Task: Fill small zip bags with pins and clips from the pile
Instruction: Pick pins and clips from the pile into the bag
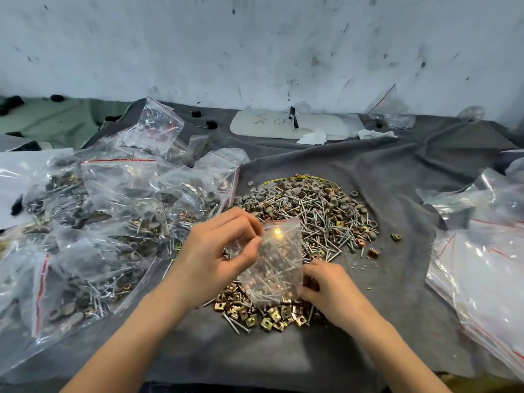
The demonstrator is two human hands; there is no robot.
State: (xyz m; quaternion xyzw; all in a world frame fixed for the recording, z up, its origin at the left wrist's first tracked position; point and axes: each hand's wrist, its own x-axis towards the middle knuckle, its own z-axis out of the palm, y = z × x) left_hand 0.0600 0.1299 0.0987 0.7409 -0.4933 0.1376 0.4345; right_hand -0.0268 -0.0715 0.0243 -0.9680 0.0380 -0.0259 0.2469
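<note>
Pins and grey caps make up the pile at the middle of the worktop, which is covered by a dark grey cloth. Nearer to us, a smaller heap of brass clips touches the pile's near edge.

We see the left hand raised over that near edge. Its thumb and curled fingers pinch the left side of the mouth of a small clear zip bag. The bag hangs upright between the two hands, red strip at the top, with a load of pins inside and its bottom just above the clips.

The right hand is lower, just right of the bag's bottom, with its fingers curled down among the clips. We cannot tell whether it has hold of any.

On the left lies a heap of filled bags, and on the right a stack of empty bags.
</note>
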